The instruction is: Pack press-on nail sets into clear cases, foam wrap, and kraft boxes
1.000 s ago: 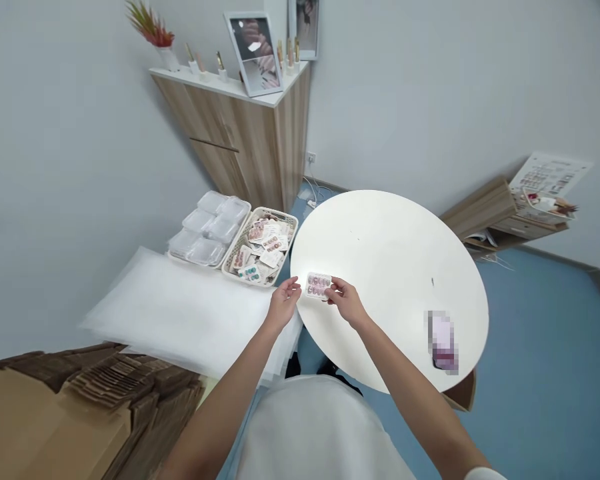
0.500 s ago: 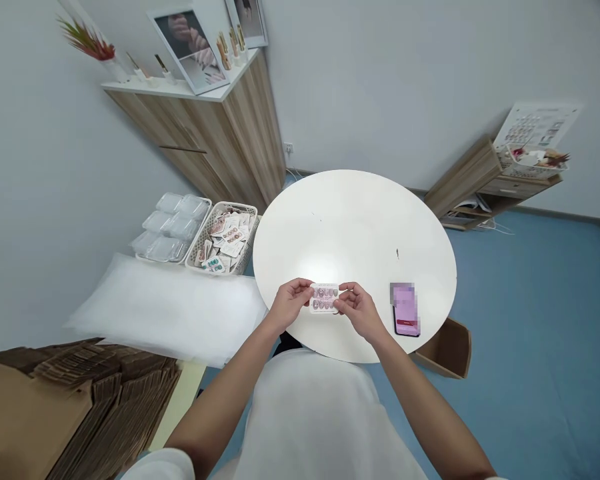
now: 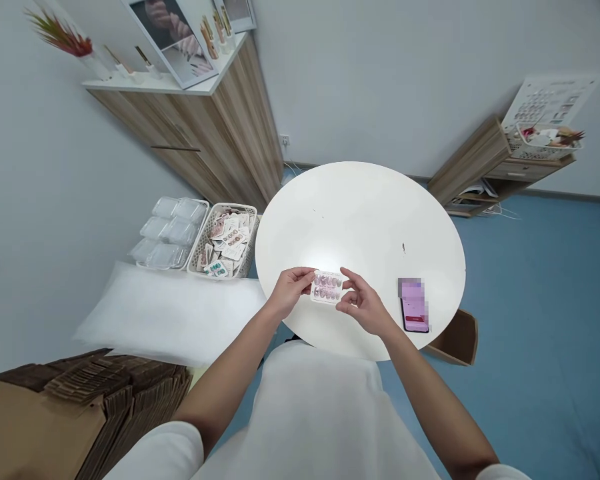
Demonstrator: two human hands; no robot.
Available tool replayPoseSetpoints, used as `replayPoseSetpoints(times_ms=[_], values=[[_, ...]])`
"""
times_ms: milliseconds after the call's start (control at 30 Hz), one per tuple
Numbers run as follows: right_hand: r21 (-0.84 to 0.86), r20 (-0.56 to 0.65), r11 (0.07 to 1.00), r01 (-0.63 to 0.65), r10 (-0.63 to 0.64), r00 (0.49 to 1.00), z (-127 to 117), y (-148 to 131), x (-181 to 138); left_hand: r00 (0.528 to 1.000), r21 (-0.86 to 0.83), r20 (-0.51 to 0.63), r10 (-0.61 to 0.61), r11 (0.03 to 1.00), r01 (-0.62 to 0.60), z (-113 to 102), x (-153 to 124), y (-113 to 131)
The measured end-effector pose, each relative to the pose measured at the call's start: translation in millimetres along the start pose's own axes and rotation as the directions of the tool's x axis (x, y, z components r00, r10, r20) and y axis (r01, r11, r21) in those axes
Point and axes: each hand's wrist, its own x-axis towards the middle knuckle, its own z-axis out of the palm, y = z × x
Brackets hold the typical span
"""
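1. Two hands meet over the near part of the white round table (image 3: 360,200), at about 7 o'clock on its top. Between them is the small clear rectangular card of pink press-on nails (image 3: 327,287).
2. From my remote seat, the main change is on the right. Half a second ago the right hand (image 3: 364,305) was pinching the card's right edge. Now its fingers are spread, with the index above that edge and the thumb below. I cannot tell whether either one touches it.
3. My left hand (image 3: 291,289) is pinched on the card's left end, as before, so I judge it carries most of the card.
4. A second ago the card was out at the table's rim, towards 8 o'clock. It has since come inward and lies flat, face up, just above the tabletop.
5. The dark phone with a pink screen (image 3: 414,308) lies untouched at 4 o'clock on the table, near the right hand.
6. Off the table at 9 o'clock is the white perforated basket of nail cards (image 3: 225,241). The stacked clear plastic boxes (image 3: 167,230) sit just beyond it.
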Motion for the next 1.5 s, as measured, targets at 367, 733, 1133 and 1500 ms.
replayPoseSetpoints(times_ms=[367, 733, 1133, 1500], values=[[-0.051, -0.008, 0.998, -0.031, 0.030, 1.000, 20.1, 0.4, 13.6, 0.995, 0.110, 0.039, 0.093, 0.989, -0.096, -30.9, -3.4, 12.5], [-0.005, 0.037, 0.998, -0.055, 0.056, 0.998, 23.2, 5.3, 19.6, 0.966, 0.467, 0.183, 0.182, 0.849, -0.248, -40.3, -23.5, 18.2], [-0.126, 0.047, 0.992, -0.004, 0.010, 0.999, 25.1, 5.1, 18.0, 0.922, 0.542, 0.234, 0.308, 0.746, -0.387, -46.2, -22.3, 7.9], [-0.303, 0.030, 0.952, -0.034, 0.045, 0.999, 37.6, 16.4, 37.9, 0.949, 0.598, 0.246, 0.200, 0.739, -0.311, -72.3, -3.8, 1.1]])
